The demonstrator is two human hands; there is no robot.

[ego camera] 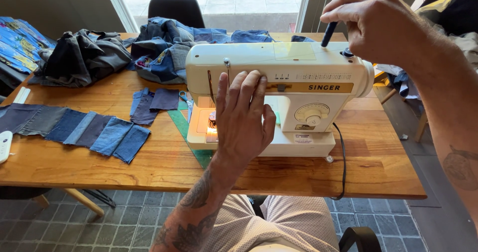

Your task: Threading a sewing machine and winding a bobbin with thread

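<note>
Fingers of the left hand (242, 113) lie spread and flat on the front of the cream plastic sewing machine (279, 90) — gripping nothing. Above the machine's right end, the right hand (371, 23) pinches a dark spool pin (328, 34). Left of the machine, stitched denim patches (74, 127) lie on the wooden table (378, 167) — scissors (187, 100) just beside.

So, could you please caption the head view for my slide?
Left hand steadies a cream sewing machine; right hand grips its dark spool pin.
</note>
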